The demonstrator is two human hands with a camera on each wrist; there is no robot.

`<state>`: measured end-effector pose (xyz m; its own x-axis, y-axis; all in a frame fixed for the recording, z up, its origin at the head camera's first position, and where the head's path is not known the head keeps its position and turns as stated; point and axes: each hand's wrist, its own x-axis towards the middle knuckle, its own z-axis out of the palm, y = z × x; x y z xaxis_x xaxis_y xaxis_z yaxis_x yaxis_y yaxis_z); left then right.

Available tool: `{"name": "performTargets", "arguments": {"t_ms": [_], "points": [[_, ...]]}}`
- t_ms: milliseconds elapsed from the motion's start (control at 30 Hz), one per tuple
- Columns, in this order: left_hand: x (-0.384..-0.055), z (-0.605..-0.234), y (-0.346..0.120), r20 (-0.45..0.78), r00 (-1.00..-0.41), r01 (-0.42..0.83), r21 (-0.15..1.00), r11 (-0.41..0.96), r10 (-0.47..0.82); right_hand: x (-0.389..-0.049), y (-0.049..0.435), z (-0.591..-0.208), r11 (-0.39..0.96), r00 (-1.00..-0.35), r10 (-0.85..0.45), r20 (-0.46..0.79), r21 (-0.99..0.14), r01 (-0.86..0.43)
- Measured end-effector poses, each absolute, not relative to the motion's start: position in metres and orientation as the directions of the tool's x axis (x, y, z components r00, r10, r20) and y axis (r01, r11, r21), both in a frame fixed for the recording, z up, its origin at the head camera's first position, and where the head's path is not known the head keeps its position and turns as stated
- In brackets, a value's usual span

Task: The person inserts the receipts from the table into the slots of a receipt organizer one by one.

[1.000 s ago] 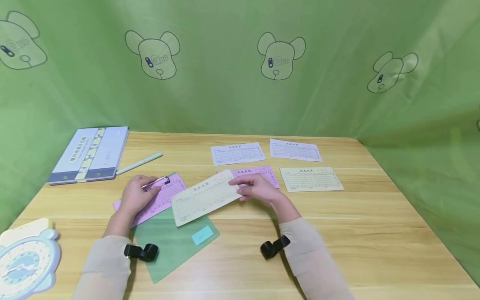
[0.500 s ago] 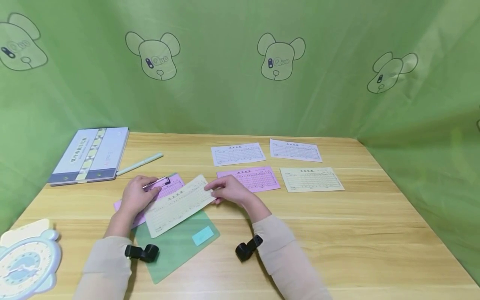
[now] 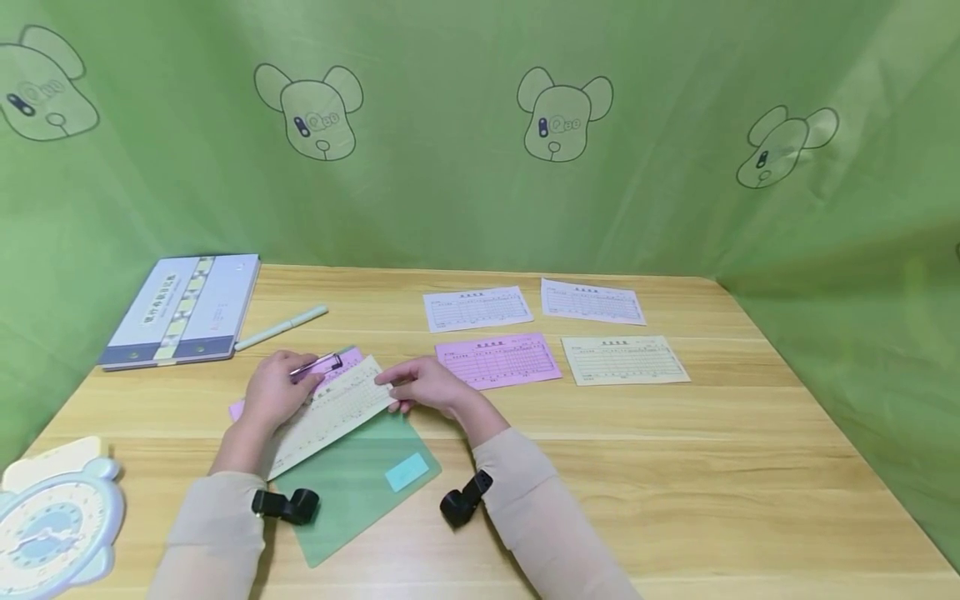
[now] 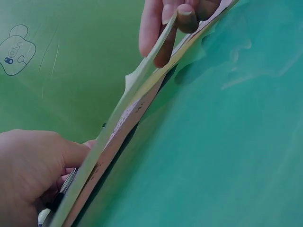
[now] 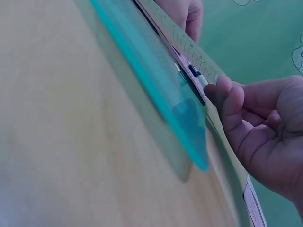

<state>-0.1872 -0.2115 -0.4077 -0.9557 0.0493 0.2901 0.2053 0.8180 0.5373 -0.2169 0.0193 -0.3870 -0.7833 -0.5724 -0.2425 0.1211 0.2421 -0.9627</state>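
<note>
A green see-through clipboard [image 3: 352, 492] lies slanted in front of me, a metal clip [image 3: 318, 364] along its far left edge. My left hand [image 3: 276, 390] grips that edge at the clip, the thumb lying beside it. A pink printed form [image 3: 350, 360] lies on the board, mostly covered. Over it slopes a cream printed form [image 3: 330, 419], whose left end reaches my left hand. My right hand [image 3: 427, 386] pinches this cream form at its right end between thumb and fingers. In the left wrist view the cream form [image 4: 118, 116] stands edge-on above the pink one.
Two white forms [image 3: 477, 309], a pink form [image 3: 498, 361] and another cream form [image 3: 626, 360] lie apart at the back right. A blue-white notebook [image 3: 183, 308] and a pale green pen [image 3: 281, 327] are at the back left. A clock-shaped item [image 3: 56, 529] sits front left.
My right hand has carried the cream form leftward and lowered it over the pink form on the clipboard. My left hand has stayed at the clip.
</note>
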Motion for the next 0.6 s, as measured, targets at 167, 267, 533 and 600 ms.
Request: {"name": "performTargets", "arguments": {"t_ms": [167, 267, 533, 600], "points": [[-0.188, -0.409, -0.211, 0.341, -0.934, 0.267, 0.466, 0.843, 0.108, -0.219, 0.011, -0.388, 0.247, -0.778, -0.571, -0.261, -0.959, 0.140], [-0.189, -0.410, -0.211, 0.359, -0.924, 0.292, 0.427, 0.856, 0.136, -0.221, 0.008, -0.388, 0.251, -0.774, -0.570, -0.274, -0.956, 0.153], [-0.190, -0.410, -0.211, 0.382, -0.912, 0.310, 0.407, 0.859, 0.148, -0.228, 0.000, -0.388, 0.272, -0.772, -0.559, -0.303, -0.946, 0.174], [-0.190, -0.410, -0.211, 0.389, -0.910, 0.313, 0.408, 0.857, 0.147, -0.230, -0.002, -0.388, 0.282, -0.771, -0.554, -0.314, -0.942, 0.181]]}}
